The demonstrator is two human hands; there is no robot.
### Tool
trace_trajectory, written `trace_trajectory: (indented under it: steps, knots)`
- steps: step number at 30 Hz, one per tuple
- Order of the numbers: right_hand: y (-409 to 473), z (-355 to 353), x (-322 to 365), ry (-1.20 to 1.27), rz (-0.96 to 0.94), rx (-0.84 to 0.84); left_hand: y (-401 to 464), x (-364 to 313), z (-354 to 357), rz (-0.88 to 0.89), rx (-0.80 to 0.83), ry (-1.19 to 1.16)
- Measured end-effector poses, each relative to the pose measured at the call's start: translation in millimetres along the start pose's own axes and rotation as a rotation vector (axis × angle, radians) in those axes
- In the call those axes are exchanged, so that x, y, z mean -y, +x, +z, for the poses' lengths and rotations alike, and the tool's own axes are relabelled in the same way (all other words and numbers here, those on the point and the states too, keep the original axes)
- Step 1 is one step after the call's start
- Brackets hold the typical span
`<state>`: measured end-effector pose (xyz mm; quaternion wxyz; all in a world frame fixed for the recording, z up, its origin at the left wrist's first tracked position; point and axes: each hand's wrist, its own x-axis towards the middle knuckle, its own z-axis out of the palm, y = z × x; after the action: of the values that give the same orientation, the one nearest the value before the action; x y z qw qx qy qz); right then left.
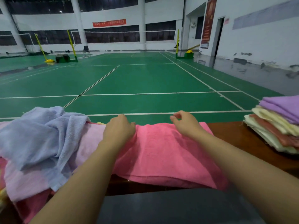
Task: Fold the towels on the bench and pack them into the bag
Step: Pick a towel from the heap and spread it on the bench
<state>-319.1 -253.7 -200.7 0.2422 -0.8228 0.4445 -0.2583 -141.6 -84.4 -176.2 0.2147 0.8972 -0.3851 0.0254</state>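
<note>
Pink towel (pixel 166 152) is lying spread across the wooden bench (pixel 239 135), directly in front of the person, near edge draping slightly over the bench front. It appears already doubled once; cannot confirm the layer count.

Left hand (pixel 119 129) is resting on the towel's far left corner, fingers curled down over the edge and seeming to grip it. Right hand (pixel 186 122) is hovering at the far right edge, thumb and forefinger loosely curved toward each other, holding nothing visible; contact with the cloth cannot be told.

Handling judgement: terry cloth, soft, light, limp, not slippery. It will sag wherever unsupported, so the two far corners are the sensible hold, pinched and drawn toward the body for the next fold.

To the left, a crumpled blue towel (pixel 40 139) is lying over a pale pink towel (pixel 90 143), both unfolded. To the right, a stack of folded towels (pixel 275 126), purple on top, is sitting on the bench end. No bag is in view. A green badminton court (pixel 145 81) is stretching beyond.
</note>
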Motion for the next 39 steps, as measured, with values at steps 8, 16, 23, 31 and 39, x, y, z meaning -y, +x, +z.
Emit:
trace_trajectory:
  steps: [8, 16, 23, 31, 39]
  knots:
    - [-45, -67, -80, -0.41, 0.401, 0.044, -2, 12, 41, -0.031, -0.062, 0.249]
    - [-58, -64, -85, -0.278, 0.343, 0.031, 0, 8, 41, -0.06, -0.047, -0.046]
    - [-73, -69, -90, 0.42, 0.3, -0.313, -2, 8, 24, -0.084, -0.225, -0.681]
    - [-80, -84, -86, 0.673, 0.177, -0.433, -6, 5, 11, 0.077, -0.246, -0.985]
    - [-84, -108, -65, 0.796, 0.02, -0.506, -9, -5, -12, 0.144, -0.402, -1.181]
